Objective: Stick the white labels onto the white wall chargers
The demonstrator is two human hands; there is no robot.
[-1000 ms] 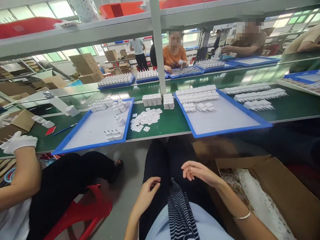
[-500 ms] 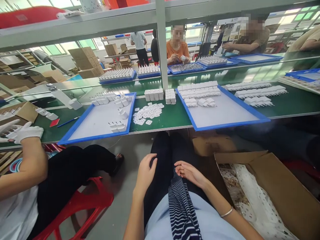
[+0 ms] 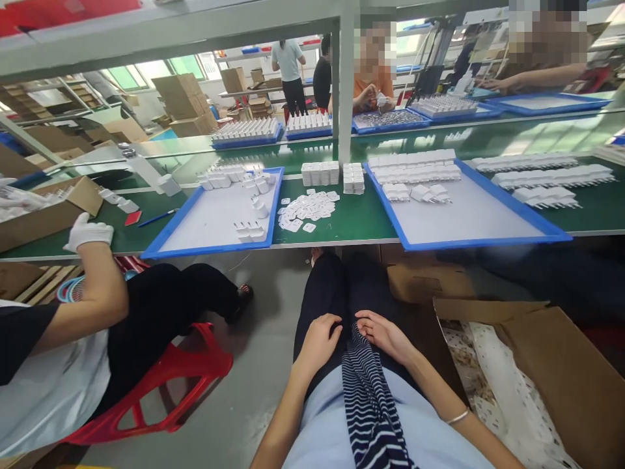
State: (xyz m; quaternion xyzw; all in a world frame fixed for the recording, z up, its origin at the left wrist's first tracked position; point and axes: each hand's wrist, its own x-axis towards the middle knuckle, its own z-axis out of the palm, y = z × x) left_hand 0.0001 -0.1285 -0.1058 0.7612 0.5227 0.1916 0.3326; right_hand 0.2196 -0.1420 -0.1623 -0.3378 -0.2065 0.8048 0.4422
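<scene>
Where nothing is held: left hand (image 3: pixel 319 341), right hand (image 3: pixel 388 337), both slack on the lap (image 3: pixel 322 290).
Striped cloth (image 3: pixel 374 404): between them.
Plugs (image 3: pixel 415 171): rowed on tray (image 3: pixel 493 218), presumably for order.

Cloth strip (image 3: pixel 372 400) (matt), glossy tabletop (image 3: pixel 352 223).

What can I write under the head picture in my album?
Left hand and right hand over a lap beside striped cloth; beyond, white plugs in blue-edged trays on a green bench.
</scene>
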